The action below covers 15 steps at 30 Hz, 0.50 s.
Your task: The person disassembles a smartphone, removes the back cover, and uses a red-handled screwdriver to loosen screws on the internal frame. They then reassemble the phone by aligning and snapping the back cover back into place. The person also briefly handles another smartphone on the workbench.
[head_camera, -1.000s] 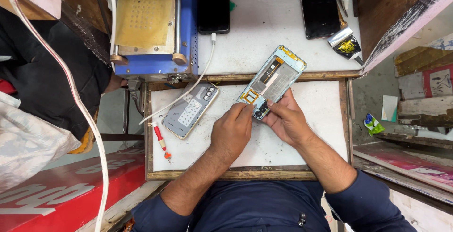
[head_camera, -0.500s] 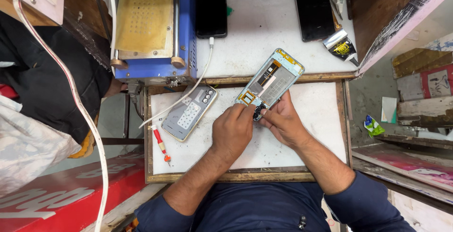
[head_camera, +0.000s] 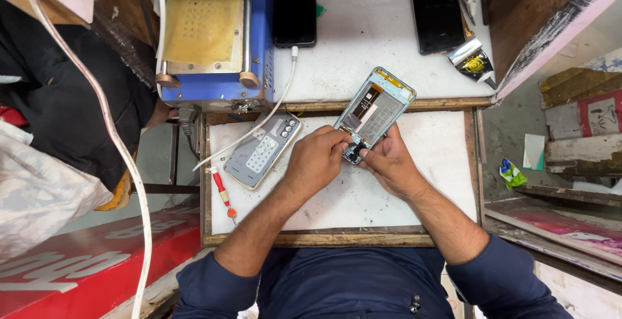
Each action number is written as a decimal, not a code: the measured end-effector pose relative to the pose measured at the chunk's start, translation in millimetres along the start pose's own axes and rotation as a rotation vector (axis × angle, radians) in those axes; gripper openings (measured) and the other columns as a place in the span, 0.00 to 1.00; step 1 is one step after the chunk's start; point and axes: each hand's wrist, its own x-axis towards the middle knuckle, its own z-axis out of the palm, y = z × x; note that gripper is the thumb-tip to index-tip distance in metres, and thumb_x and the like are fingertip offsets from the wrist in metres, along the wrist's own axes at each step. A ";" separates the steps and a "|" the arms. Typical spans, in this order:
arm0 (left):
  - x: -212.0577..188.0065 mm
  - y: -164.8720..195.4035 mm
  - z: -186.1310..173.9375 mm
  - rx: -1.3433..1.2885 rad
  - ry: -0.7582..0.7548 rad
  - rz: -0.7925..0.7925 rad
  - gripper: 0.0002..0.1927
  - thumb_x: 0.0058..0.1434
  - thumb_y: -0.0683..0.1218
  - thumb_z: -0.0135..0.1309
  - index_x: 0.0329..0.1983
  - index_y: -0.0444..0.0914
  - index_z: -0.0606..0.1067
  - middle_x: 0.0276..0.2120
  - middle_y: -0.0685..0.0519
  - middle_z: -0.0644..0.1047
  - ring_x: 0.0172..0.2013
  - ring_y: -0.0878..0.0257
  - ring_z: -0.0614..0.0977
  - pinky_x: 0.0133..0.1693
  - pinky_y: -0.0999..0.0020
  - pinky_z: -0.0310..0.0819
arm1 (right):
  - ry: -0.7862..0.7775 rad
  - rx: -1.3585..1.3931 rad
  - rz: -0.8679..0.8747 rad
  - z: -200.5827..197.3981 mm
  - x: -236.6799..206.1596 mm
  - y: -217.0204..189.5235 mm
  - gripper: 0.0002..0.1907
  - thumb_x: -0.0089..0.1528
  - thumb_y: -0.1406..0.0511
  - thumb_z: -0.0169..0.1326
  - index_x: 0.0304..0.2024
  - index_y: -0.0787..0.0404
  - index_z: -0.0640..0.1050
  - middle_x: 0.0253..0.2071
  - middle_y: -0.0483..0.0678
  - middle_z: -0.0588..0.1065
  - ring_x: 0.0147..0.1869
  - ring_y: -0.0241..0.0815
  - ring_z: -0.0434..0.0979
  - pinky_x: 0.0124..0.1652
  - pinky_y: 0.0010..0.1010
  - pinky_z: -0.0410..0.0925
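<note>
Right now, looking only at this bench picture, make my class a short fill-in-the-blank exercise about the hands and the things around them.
1. Both hands, left hand and right hand, work at the lower end of an opened ____.
2. The screwdriver lying on the white board has a ____ handle.
3. The grey back cover lies to the ____ of the left hand.
4. The machine behind the board has a ____ body.

Missing words: phone; red; left; blue

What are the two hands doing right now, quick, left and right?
Left hand: closed, fingers pinching the lower end of the opened phone.
Right hand: closed, fingertips gripping the same end of the phone from the other side.
</note>
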 end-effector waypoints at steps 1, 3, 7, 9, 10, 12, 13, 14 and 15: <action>1.3 -0.8 -3.2 0.013 -0.041 -0.018 0.06 0.64 0.41 0.55 0.42 0.40 0.81 0.35 0.50 0.80 0.33 0.52 0.83 0.36 0.57 0.77 | -0.005 -0.003 0.005 0.5 0.1 -0.1 0.39 0.64 0.75 0.51 0.72 0.53 0.49 0.64 0.52 0.66 0.66 0.42 0.72 0.58 0.41 0.74; 1.3 -0.5 -5.8 0.034 -0.075 -0.016 0.06 0.64 0.41 0.55 0.41 0.40 0.80 0.35 0.50 0.79 0.33 0.52 0.83 0.36 0.57 0.77 | -0.007 -0.012 0.017 1.1 -0.4 0.2 0.38 0.64 0.75 0.51 0.72 0.55 0.49 0.64 0.52 0.66 0.66 0.42 0.73 0.58 0.41 0.75; -3.0 1.8 -2.1 0.102 0.000 0.042 0.05 0.64 0.40 0.55 0.40 0.40 0.81 0.35 0.50 0.79 0.34 0.52 0.82 0.37 0.55 0.77 | -0.018 -0.023 0.023 -0.8 1.0 1.4 0.37 0.65 0.75 0.51 0.72 0.56 0.50 0.63 0.54 0.67 0.64 0.43 0.74 0.58 0.41 0.75; -6.6 3.0 2.9 0.174 0.068 0.095 0.06 0.62 0.39 0.56 0.41 0.39 0.80 0.35 0.50 0.78 0.37 0.51 0.82 0.37 0.56 0.77 | -0.023 -0.032 0.017 -2.4 2.4 2.0 0.38 0.65 0.76 0.50 0.73 0.55 0.50 0.62 0.55 0.67 0.63 0.43 0.74 0.57 0.40 0.74; -9.4 4.1 6.8 0.221 0.109 0.136 0.07 0.60 0.38 0.56 0.42 0.38 0.80 0.36 0.50 0.77 0.38 0.51 0.81 0.37 0.56 0.77 | -0.022 -0.042 0.015 -2.5 2.8 2.2 0.39 0.65 0.76 0.50 0.74 0.54 0.49 0.62 0.55 0.67 0.62 0.43 0.73 0.56 0.40 0.74; -12.9 3.8 11.3 0.265 0.158 0.164 0.09 0.59 0.38 0.56 0.42 0.38 0.79 0.36 0.50 0.76 0.40 0.51 0.81 0.38 0.57 0.78 | -0.027 -0.054 0.012 -2.6 3.5 3.7 0.39 0.65 0.77 0.49 0.74 0.54 0.49 0.62 0.54 0.66 0.62 0.42 0.72 0.56 0.41 0.73; -13.1 2.7 12.6 0.260 0.162 0.155 0.09 0.58 0.37 0.56 0.42 0.38 0.79 0.37 0.50 0.76 0.40 0.51 0.80 0.39 0.57 0.77 | -0.029 -0.057 0.007 -1.9 3.7 4.5 0.39 0.65 0.77 0.49 0.73 0.55 0.49 0.63 0.54 0.65 0.64 0.42 0.72 0.57 0.41 0.72; -13.0 1.5 13.8 0.254 0.163 0.148 0.09 0.58 0.37 0.56 0.42 0.39 0.79 0.37 0.51 0.76 0.40 0.51 0.80 0.39 0.56 0.77 | -0.027 -0.060 0.002 -1.6 3.4 4.7 0.38 0.65 0.77 0.48 0.73 0.56 0.49 0.64 0.53 0.65 0.65 0.42 0.71 0.58 0.41 0.72; -12.5 -0.3 14.0 0.225 0.140 0.129 0.09 0.58 0.37 0.56 0.41 0.39 0.79 0.37 0.51 0.76 0.40 0.52 0.80 0.39 0.56 0.77 | -0.025 -0.075 0.008 -1.1 3.0 4.9 0.38 0.64 0.77 0.48 0.73 0.55 0.49 0.64 0.54 0.65 0.66 0.42 0.71 0.59 0.42 0.72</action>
